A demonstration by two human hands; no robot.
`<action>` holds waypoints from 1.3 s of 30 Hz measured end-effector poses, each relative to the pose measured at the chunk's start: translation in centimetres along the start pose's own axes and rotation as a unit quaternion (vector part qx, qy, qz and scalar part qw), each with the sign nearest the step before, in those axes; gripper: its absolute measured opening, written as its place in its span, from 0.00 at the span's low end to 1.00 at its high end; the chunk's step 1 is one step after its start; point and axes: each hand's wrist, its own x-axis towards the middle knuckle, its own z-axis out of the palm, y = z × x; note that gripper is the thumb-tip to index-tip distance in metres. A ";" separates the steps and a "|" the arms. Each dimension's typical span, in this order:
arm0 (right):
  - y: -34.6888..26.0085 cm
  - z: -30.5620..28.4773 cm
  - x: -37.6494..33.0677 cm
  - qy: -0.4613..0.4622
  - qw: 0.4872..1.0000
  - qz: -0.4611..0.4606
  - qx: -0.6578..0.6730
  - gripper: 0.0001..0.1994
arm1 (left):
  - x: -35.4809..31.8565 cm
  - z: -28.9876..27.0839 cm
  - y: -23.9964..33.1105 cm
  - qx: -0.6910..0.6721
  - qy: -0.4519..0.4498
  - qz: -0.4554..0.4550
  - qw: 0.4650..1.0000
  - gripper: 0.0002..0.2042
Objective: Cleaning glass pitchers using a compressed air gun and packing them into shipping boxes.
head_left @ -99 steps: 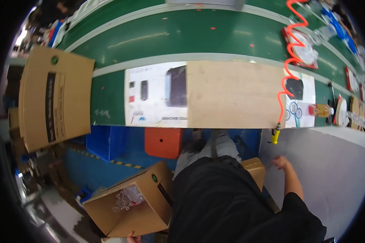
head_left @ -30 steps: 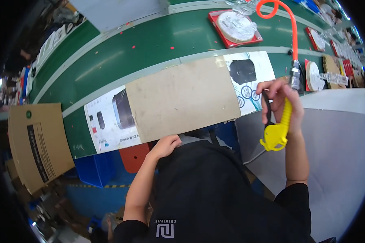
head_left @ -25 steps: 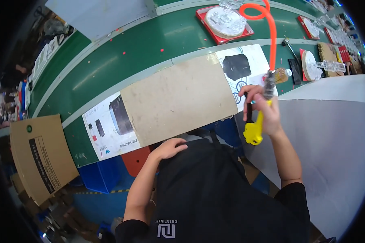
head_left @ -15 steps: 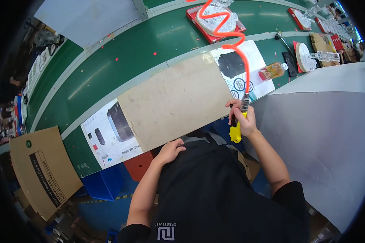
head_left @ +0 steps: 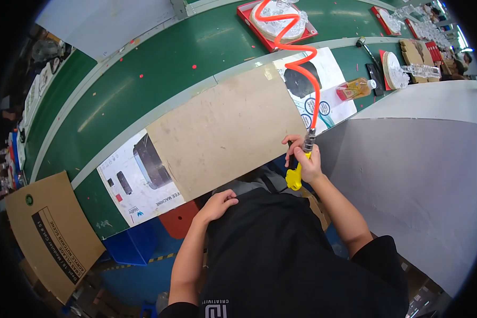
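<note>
My right hand [head_left: 310,165] is wrapped round a yellow air blow gun [head_left: 293,178] just beyond the table's near edge, a couple of its fingers sticking out. A metal coupling [head_left: 309,140] joins the gun to a coiled orange air hose [head_left: 314,95], which runs up and away over the table. My left hand [head_left: 217,205] lies on the black clothing [head_left: 270,238] at my waist, thumb and fingers apart, with no tool in it. Before me a flat brown cardboard sheet [head_left: 228,127] covers printed white cardboard [head_left: 138,180] on the green table.
A drink bottle [head_left: 355,89] lies at the right on the white cardboard, near a hammer-like tool [head_left: 363,45]. Red trays with clear plastic parts [head_left: 278,24] stand farther back. A large brown carton [head_left: 55,233] is at the left; a grey-white panel [head_left: 408,185] borders the right side.
My right hand has shifted slightly left and down with the air blow gun, and the hose has swung along. My left hand stays at my waist. The whole view has shifted a little.
</note>
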 end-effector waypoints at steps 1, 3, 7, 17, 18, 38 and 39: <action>0.7 0.2 -0.1 -0.006 1.000 -0.013 -0.019 0.11 | -0.1 -0.1 0.0 -0.001 -0.006 -0.008 1.000 0.11; 2.2 0.7 -0.1 0.000 1.000 -0.014 -0.001 0.11 | -0.1 0.0 0.1 -0.006 -0.005 -0.009 1.000 0.11; 4.3 1.3 0.0 0.015 0.999 -0.028 -0.003 0.10 | -0.3 0.1 -0.1 -0.009 -0.001 -0.023 1.000 0.11; 2.4 1.4 1.8 -0.024 0.998 -0.005 -0.056 0.10 | -0.3 0.3 -0.5 -0.046 0.024 -0.041 0.998 0.10; 1.9 1.0 2.0 -0.018 0.999 -0.013 -0.031 0.11 | -0.1 0.3 -0.5 -0.063 0.016 -0.031 0.997 0.09; -12.0 8.9 1.5 -0.140 0.951 0.075 0.267 0.17 | 4.6 0.9 -0.7 0.050 0.104 0.164 0.980 0.09; -11.1 9.8 1.4 -0.115 0.966 0.057 0.224 0.15 | 4.5 0.9 -0.4 0.040 0.090 0.143 0.985 0.09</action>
